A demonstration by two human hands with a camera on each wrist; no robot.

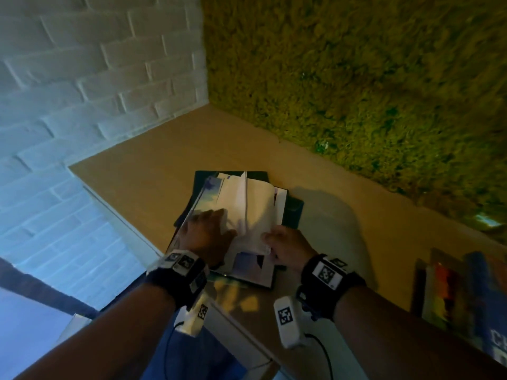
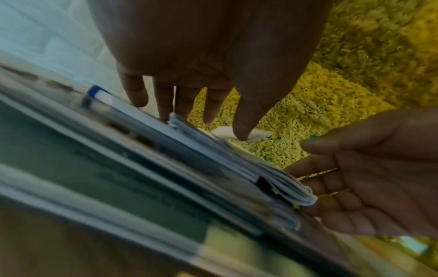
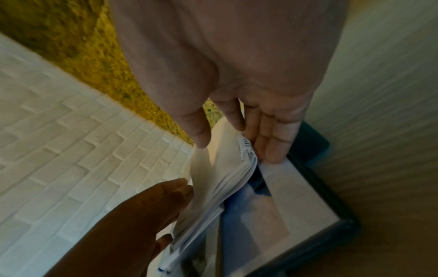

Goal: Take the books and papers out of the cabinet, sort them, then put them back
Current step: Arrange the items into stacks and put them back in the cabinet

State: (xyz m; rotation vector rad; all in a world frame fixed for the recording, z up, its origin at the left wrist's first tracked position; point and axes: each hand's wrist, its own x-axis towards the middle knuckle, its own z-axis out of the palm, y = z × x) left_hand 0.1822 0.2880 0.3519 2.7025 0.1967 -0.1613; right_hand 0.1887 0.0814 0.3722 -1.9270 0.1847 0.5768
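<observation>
1. On the worktop (image 1: 131,176), the loose papers (image 1: 258,204) sit on a stack of books (image 1: 295,208).
2. Left hand (image 1: 208,231) lies flat, pressing them. Right hand (image 1: 288,245) is loosely open against their edge.
3. I reckon we're mid-sort; next I'd square the edges gently.

Open countertop (image 1: 131,182) left of paper pile (image 1: 255,204), moss wall (image 1: 356,78) behind, brick wall (image 1: 82,78) left, books (image 1: 452,292) right

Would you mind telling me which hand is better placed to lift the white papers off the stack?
Right, probably. The right hand has the edge of the white papers between thumb and fingers, ready for a grip; the left hand only lies flat on top.
</observation>
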